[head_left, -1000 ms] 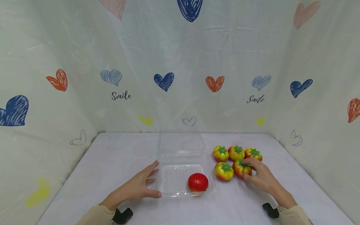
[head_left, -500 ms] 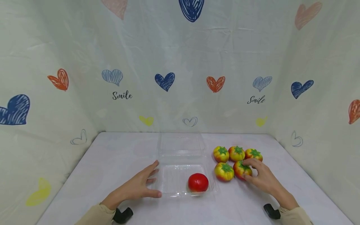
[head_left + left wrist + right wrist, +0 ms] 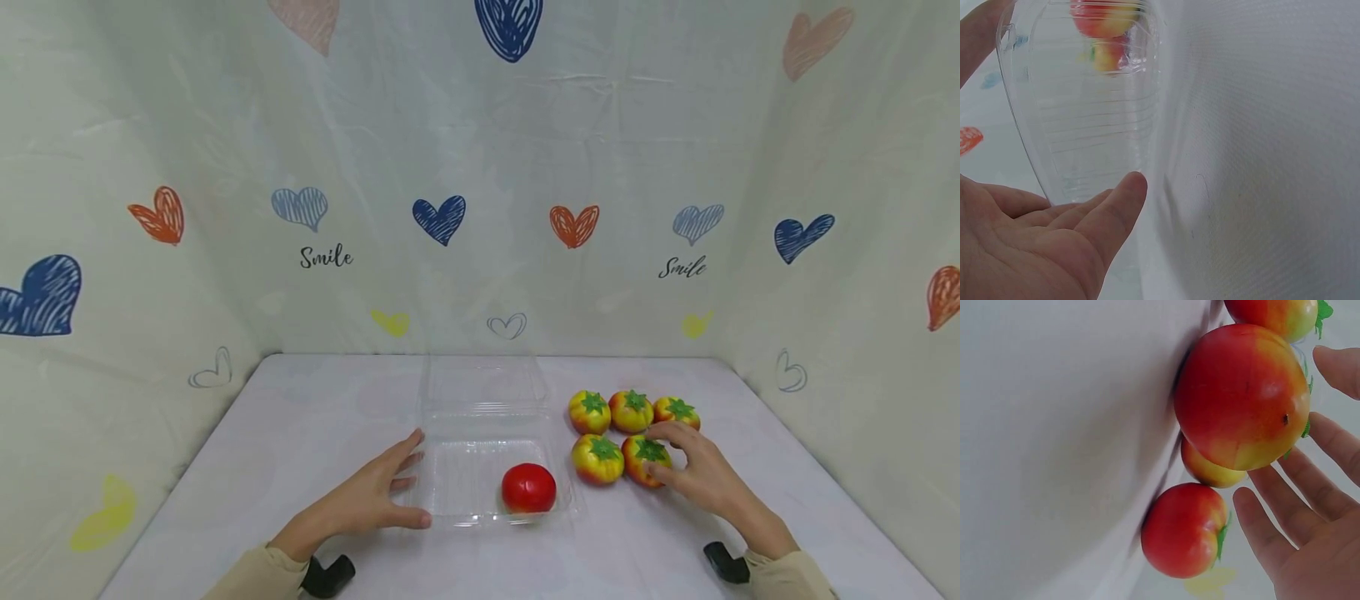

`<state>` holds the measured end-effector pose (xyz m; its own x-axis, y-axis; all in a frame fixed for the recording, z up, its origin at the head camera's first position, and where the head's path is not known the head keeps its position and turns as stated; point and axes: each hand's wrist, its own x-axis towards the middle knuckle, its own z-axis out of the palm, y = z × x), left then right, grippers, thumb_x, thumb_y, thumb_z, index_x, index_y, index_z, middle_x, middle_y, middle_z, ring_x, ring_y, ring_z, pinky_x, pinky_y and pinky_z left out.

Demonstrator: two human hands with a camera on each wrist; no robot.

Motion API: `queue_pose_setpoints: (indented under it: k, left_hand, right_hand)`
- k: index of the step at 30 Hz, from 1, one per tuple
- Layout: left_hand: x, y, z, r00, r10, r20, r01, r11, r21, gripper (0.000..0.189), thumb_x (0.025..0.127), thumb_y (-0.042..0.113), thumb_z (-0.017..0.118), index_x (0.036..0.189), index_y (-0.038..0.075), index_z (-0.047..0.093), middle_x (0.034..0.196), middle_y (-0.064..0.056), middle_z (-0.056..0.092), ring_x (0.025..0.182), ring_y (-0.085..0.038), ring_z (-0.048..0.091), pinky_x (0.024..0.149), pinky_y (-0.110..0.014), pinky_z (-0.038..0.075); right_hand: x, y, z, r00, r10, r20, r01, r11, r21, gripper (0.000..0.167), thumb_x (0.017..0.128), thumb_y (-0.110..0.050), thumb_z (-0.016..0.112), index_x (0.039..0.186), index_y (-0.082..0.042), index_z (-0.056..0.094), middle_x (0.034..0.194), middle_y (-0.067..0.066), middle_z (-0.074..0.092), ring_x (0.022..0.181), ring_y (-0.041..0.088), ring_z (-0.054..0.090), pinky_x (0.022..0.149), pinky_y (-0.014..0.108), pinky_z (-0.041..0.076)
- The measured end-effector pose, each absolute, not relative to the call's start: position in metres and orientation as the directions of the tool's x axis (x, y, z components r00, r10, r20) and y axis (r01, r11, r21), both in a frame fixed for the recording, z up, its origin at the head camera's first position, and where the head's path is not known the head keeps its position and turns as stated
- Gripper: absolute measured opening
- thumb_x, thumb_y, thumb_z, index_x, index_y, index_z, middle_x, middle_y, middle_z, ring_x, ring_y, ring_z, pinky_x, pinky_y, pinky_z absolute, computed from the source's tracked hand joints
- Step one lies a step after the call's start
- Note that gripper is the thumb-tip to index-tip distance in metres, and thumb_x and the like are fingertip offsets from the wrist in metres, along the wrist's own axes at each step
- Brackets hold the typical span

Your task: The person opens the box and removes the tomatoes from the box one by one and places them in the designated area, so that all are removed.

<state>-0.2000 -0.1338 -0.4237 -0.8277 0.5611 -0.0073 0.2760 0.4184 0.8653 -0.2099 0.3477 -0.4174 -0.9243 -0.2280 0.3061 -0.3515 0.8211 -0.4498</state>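
Observation:
In the head view, my left hand (image 3: 367, 496) stands at the left side of a clear plastic clamshell box (image 3: 457, 479). Its fingers are extended and the thumb points along the front corner. One red tomato-like fruit (image 3: 528, 488) sits in the box's front right part. My right hand (image 3: 705, 471) reaches over a red-and-yellow fruit with a green leafy top (image 3: 637, 454), front right of a group. In the right wrist view, gaps show between that fruit (image 3: 1241, 397) and the thumb (image 3: 1340, 370), and the fingers are spread, not gripping. Whether a fingertip touches it is unclear.
Close around the right hand stand similar fruits: a yellow one (image 3: 597, 459) beside, and three behind, including a middle one (image 3: 632, 410). The box's transparent lid (image 3: 483, 381) lies folded back toward the rear curtain (image 3: 480, 275). White cloth covers the table (image 3: 315, 417).
The fruit under my right hand sits slightly lower in the head view, with more of its green top showing between finger and thumb. My left hand and the box have stayed put.

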Motion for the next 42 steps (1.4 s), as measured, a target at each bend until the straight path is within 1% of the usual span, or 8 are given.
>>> queue_pose_setpoints:
  k: [6,9,14,17,25,31,38,42]
  left_hand:
    - [-0.200,-0.134,-0.424,-0.828,0.561,-0.010,0.274,0.420,0.865,0.111,0.076,0.031,0.082,0.152,0.000,0.007,0.156,-0.022,0.015,0.129,-0.041,0.043,0.100,-0.039,0.045]
    - [-0.200,-0.134,-0.424,-0.829,0.559,-0.005,0.278,0.420,0.864,0.111,0.076,0.030,0.082,0.152,0.000,0.007,0.156,-0.022,0.016,0.129,-0.041,0.043,0.099,-0.039,0.045]
    - [-0.200,-0.134,-0.425,-0.827,0.562,0.001,0.284,0.416,0.864,0.111,0.075,0.030,0.082,0.152,0.000,0.007,0.156,-0.021,0.015,0.129,-0.041,0.043,0.099,-0.039,0.045]
    - [-0.200,-0.134,-0.426,-0.826,0.564,-0.001,0.281,0.412,0.867,0.111,0.076,0.030,0.082,0.152,0.000,0.007,0.156,-0.021,0.015,0.129,-0.041,0.043,0.099,-0.038,0.045]
    - [-0.200,-0.134,-0.425,-0.825,0.565,-0.007,0.277,0.416,0.866,0.111,0.076,0.031,0.082,0.152,0.000,0.007,0.156,-0.022,0.015,0.128,-0.041,0.044,0.099,-0.040,0.045]
    - [-0.200,-0.135,-0.425,-0.827,0.562,-0.001,0.283,0.417,0.864,0.111,0.076,0.030,0.082,0.152,0.000,0.007,0.156,-0.021,0.015,0.128,-0.041,0.044,0.099,-0.040,0.045]
    - [-0.199,-0.134,-0.425,-0.829,0.559,-0.015,0.271,0.424,0.864,0.111,0.076,0.031,0.082,0.152,0.000,0.007,0.156,-0.022,0.015,0.128,-0.041,0.044,0.099,-0.040,0.045]
    - [-0.200,-0.134,-0.425,-0.830,0.557,-0.014,0.268,0.420,0.867,0.111,0.076,0.030,0.082,0.152,0.000,0.007,0.156,-0.022,0.015,0.128,-0.041,0.044,0.099,-0.041,0.045]
  right_hand:
    - [-0.211,0.344,-0.413,-0.904,-0.259,0.341,-0.394,0.814,-0.426,0.036,0.079,-0.019,0.079,0.110,-0.011,0.065,0.116,0.006,0.060,0.105,0.031,0.057,0.087,0.057,0.048]
    - [-0.211,0.341,-0.409,-0.890,-0.281,0.360,-0.421,0.808,-0.413,0.036,0.080,-0.021,0.079,0.111,-0.009,0.065,0.117,0.008,0.060,0.106,0.031,0.057,0.087,0.057,0.048]
    - [-0.209,0.331,-0.400,-0.889,-0.292,0.353,-0.428,0.805,-0.411,0.036,0.080,-0.020,0.078,0.112,-0.009,0.065,0.119,0.011,0.061,0.110,0.033,0.055,0.091,0.060,0.045]
    - [-0.206,0.324,-0.395,-0.893,-0.295,0.341,-0.424,0.806,-0.414,0.034,0.082,-0.023,0.076,0.111,-0.011,0.065,0.121,0.010,0.059,0.112,0.033,0.053,0.092,0.061,0.044]
    - [-0.201,0.300,-0.386,-0.865,-0.367,0.341,-0.486,0.778,-0.397,0.034,0.084,-0.030,0.074,0.112,-0.014,0.066,0.121,0.004,0.060,0.113,0.027,0.055,0.093,0.054,0.048]
    - [-0.202,0.279,-0.378,-0.867,-0.401,0.296,-0.493,0.780,-0.386,0.038,0.084,-0.034,0.074,0.117,-0.016,0.065,0.118,-0.003,0.059,0.110,0.020,0.056,0.089,0.045,0.053]
    - [-0.202,0.256,-0.377,-0.843,-0.464,0.271,-0.537,0.741,-0.403,0.039,0.086,-0.030,0.072,0.122,-0.021,0.061,0.125,-0.005,0.057,0.117,0.019,0.053,0.096,0.048,0.048]
    - [-0.201,0.246,-0.379,-0.847,-0.478,0.231,-0.530,0.743,-0.408,0.038,0.086,-0.032,0.072,0.121,-0.024,0.059,0.126,-0.006,0.056,0.119,0.021,0.051,0.095,0.047,0.049]
